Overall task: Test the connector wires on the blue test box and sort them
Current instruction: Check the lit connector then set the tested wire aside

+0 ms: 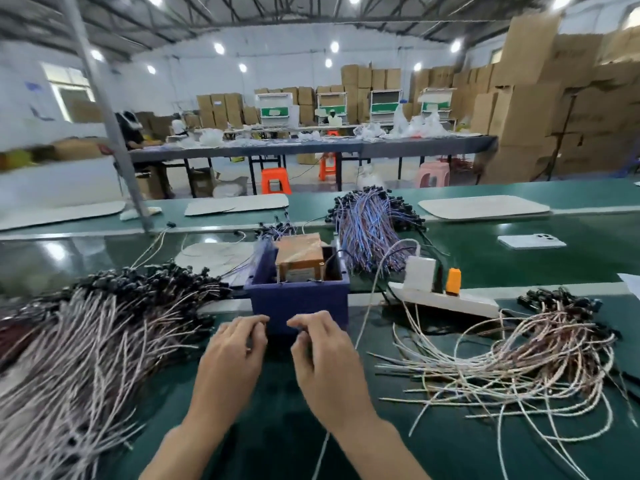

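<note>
Green table [277, 427], the worker's view down at both hands.

Blue box [298, 299] sits at centre, just beyond the fingertips, open at the top. A brown, tape-wrapped block [299, 258] stands inside it.

Left hand [239, 341] is at the box's front face, lower left, with its fingers curled in. Motion blur hides whether it pinches a wire or nothing; cannot tell.

Right hand [318, 344] is beside it at the lower right of the same face, fingers curled and thumb tucked under. Its grasp is just as unclear; cannot tell. The two hands are near each other but apart.

Left pile [104, 327]: a dense heap of pale twisted wires, the black connectors massed along the far edge. It lies left of the box and reaches the left forearm.

Right pile [502, 358]: a looser tangle of the same wires, right of the hands, with connectors at its far right.

Back bundle [370, 230]: blue and red wires with black ends, behind the box and to its right.

White power strip [446, 299] lies between the box and the right pile. It carries a white adapter [420, 273] and an orange plug [453, 280]. A thin white cable [367, 306] drops from the adapter toward the near edge, passing the right forearm.

A phone [531, 241] lies face down at far right, with a white tray [485, 206] behind it. Across the aisle stand orange stools [275, 181] and stacked cartons [540, 109].
</note>
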